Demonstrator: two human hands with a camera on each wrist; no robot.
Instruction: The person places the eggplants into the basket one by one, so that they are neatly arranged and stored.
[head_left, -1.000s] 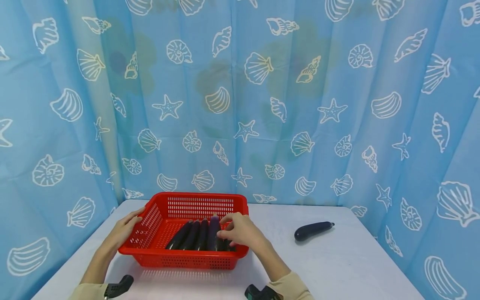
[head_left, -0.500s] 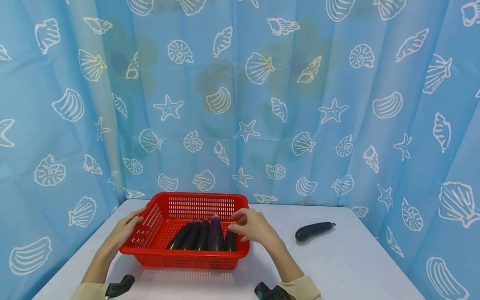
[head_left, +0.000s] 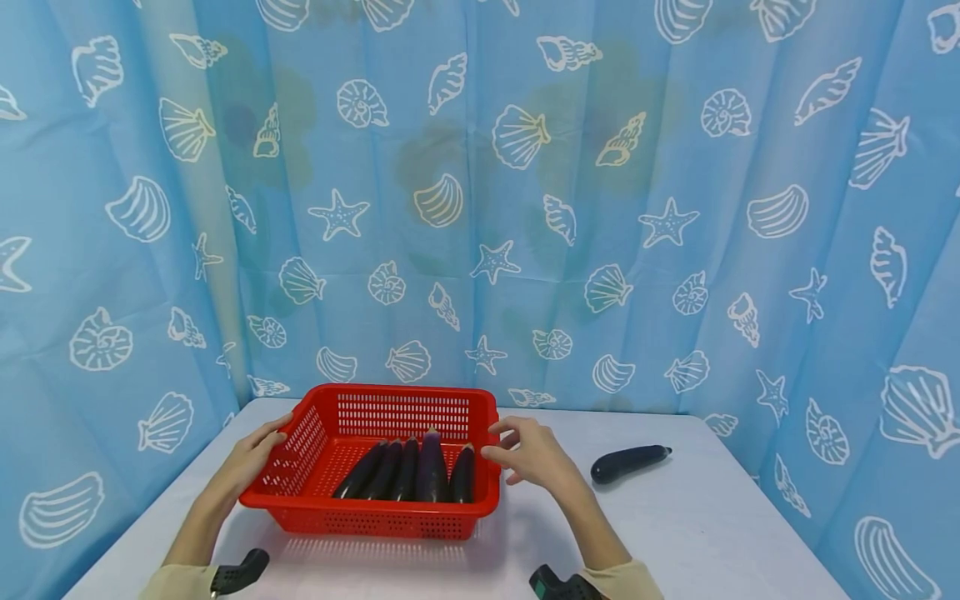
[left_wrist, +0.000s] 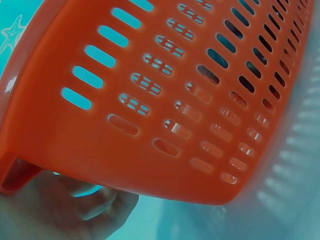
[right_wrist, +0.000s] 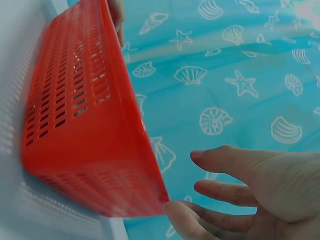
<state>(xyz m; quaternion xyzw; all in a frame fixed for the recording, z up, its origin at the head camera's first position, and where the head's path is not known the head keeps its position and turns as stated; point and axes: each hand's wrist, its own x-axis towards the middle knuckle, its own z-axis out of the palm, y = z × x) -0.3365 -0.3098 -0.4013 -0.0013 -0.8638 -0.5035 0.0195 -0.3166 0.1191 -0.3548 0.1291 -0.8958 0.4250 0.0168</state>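
A red slotted plastic basket [head_left: 375, 515] stands on the table at left of centre. Inside lie several dark purple eggplants [head_left: 405, 471] side by side, the rightmost eggplant [head_left: 462, 475] slightly apart. My left hand [head_left: 243, 462] holds the basket's left side at the rim; in the left wrist view its fingers [left_wrist: 107, 205] bend below the rim and the thumb is hidden. My right hand [head_left: 534, 452] is just outside the right rim, fingers loosely bent and nothing between them. In the right wrist view a fingertip is at the basket's corner; touching or not, I cannot tell.
One more eggplant [head_left: 630, 462] lies on the white table [head_left: 675, 525] to the right of the basket. A blue curtain [head_left: 480, 208] with white shell and starfish prints hangs behind the table and along both sides.
My right hand has drawn back to the right, from above the eggplants to outside the basket's rim, leaving the rightmost eggplant in the basket uncovered. My left hand stays at the basket.
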